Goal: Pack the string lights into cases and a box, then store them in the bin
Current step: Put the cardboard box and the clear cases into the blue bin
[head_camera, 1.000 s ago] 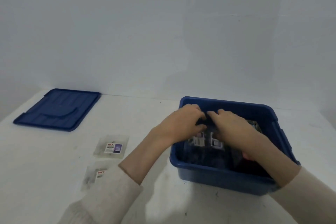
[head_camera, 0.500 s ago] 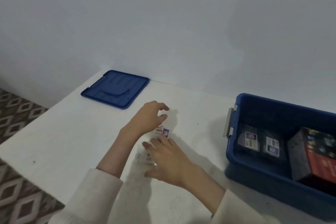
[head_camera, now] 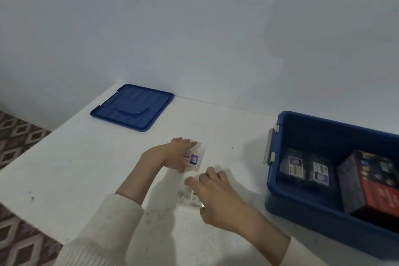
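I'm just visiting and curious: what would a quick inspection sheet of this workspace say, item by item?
Surface: white table, a few dark specks.
Job's things: blue bin at the right, holding two dark labelled cases and a dark-and-red box; far clear case and near clear case lie on the table; blue lid is off, lying by the wall.
Clutter: nothing seen.
Hands: left hand rests on the far clear case, fingers straight; right hand lies over the near clear case, fingers bent, grip unclear.
Cables: nothing seen.
Surroundings: plain wall; patterned floor at the left.
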A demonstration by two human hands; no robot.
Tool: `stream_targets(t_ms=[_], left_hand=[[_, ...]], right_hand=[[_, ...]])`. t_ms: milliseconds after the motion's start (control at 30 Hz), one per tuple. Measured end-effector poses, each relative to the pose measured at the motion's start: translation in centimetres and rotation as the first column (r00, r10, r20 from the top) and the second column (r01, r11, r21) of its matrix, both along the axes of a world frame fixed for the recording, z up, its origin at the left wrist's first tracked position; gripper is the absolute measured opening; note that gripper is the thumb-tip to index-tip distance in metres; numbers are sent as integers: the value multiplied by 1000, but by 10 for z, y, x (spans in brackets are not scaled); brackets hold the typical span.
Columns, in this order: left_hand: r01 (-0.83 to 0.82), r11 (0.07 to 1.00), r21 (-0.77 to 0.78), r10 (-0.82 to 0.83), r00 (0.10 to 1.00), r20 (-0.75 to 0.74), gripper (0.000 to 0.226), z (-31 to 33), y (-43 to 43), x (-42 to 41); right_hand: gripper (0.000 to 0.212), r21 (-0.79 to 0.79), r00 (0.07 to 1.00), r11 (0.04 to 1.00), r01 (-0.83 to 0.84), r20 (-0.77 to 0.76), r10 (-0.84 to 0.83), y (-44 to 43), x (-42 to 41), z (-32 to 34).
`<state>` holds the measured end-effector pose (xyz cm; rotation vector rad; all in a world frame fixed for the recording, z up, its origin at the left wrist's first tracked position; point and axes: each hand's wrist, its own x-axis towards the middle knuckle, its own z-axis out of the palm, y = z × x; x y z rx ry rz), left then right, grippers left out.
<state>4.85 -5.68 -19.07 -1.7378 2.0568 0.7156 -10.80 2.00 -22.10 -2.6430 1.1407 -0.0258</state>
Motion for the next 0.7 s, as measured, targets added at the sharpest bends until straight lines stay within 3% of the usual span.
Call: stream_targets(t_ms=[100,167,333,400,500,600,700], left_hand=[[2,996,-89,5,997,79,95,-7,-3,-2],[-20,983,-184,37,996,87,87,-9,-6,-2],[-113,935,-336,63,986,-157,64,41,-12,-23],[-134,898,-418,-11,945,-327,61,78,-8,-46],[-94,886,-454,-166,851,-499,60,119,3,-93],[90,896,-435,-313,822,-476,56,126,14,-146],[321,846,-426,-482,801,-354,49,98,19,-191]], right_hand=[[64,49,1000,999,10,0,-10,5,-11,11],[63,86,998,996,16,54,-21,8,-18,28],[60,194,919,975,108,354,-172,13,-62,98],[60,251,790,949,192,534,-301,12,-91,125],[62,286,476,885,368,759,-443,8,-144,149],[66,311,239,768,559,827,-508,2,-196,155],[67,407,172,710,575,788,-591,-5,-227,146]])
